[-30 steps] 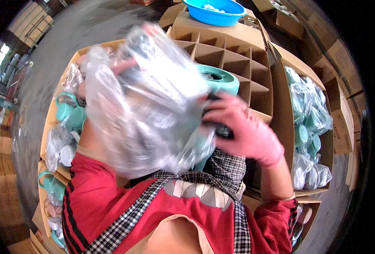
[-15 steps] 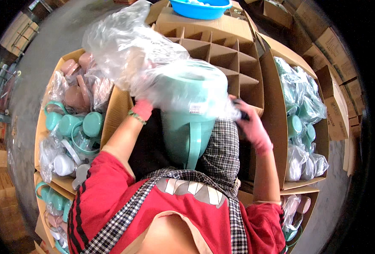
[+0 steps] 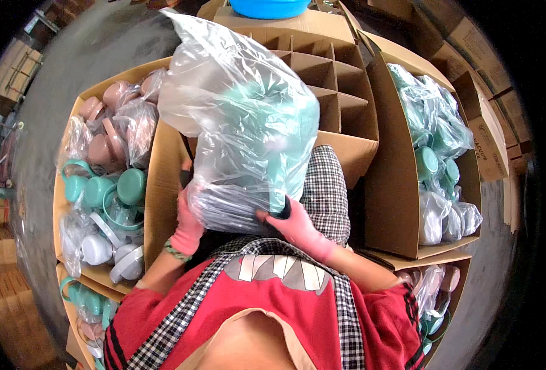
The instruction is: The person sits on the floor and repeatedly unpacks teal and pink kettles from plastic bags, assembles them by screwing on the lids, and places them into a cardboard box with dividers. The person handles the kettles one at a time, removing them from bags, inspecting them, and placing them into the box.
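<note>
A teal plastic jug with a dark base sits inside a clear plastic bag, upended over my lap. My left hand, in a pink glove, grips the bag's lower left edge. Also gloved in pink, my right hand holds the bag and the jug's dark bottom from the right. The bag's loose top billows up toward the divided carton.
A cardboard carton with empty dividers stands straight ahead. On the left, an open box holds pink, teal and white jugs and lids in bags. A box on the right holds bagged teal jugs. A blue basin sits at the far top.
The bag has been pulled down over the teal jug and the jug turned, dark base toward me. Both hands have dropped closer to my chest, gripping the bag's lower end.
</note>
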Available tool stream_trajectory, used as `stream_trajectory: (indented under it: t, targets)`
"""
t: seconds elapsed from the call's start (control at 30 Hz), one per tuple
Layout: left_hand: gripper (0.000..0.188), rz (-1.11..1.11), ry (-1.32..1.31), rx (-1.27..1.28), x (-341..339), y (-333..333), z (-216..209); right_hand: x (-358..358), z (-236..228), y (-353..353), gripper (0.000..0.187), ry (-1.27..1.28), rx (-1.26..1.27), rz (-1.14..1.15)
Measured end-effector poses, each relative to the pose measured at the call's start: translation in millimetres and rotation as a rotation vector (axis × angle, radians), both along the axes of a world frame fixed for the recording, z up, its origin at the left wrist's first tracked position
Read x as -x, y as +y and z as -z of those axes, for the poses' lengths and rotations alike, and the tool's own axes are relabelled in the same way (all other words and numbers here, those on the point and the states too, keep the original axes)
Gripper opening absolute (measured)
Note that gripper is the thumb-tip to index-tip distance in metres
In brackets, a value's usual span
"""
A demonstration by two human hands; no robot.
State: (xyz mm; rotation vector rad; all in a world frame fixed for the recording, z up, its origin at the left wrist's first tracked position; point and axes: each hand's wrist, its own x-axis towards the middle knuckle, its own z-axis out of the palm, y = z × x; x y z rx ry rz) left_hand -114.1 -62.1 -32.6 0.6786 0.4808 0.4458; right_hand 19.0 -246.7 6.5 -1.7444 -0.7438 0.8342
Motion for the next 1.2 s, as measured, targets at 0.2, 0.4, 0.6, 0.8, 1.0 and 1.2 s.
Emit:
stream_trajectory:
  t: [0.2, 0.4, 0.6, 0.8, 1.0, 1.2]
  targets:
    - [0.016, 0.332, 0.092, -1.478, -2.9, -7.7, -32.0, -24.8, -20.2, -2.7, 0.041, -0.026, -0.126, 0.249]
    - [0.023, 0.666, -0.332, -0.908, -3.9, 22.8, -76.5, -63.1, -132.9, -37.8, 0.026, 0.206, -0.385, 0.187]
    - [0.038, 0.461, -0.065, 0.070, -105.1, 32.6, -51.7, -65.1, -95.3, -39.1, 0.057, -0.577, -0.414, 0.516]
    - [0.049, 0.731, 0.187, -0.220, -84.6, -1.5, 19.1, -61.2, -51.2, -103.8, 0.055, -0.895, -0.048, 0.095]
    - [0.052, 0.821, 0.055, 0.111, -81.5, -47.0, -34.1, -56.3, -6.9, -112.8, 0.056, -0.793, 0.267, 0.103]
    - [0.091, 0.814, -0.048, -1.816, -88.7, -77.4, -91.8, -78.9, 25.7, -113.0, 0.042, -0.818, -0.161, 0.268]
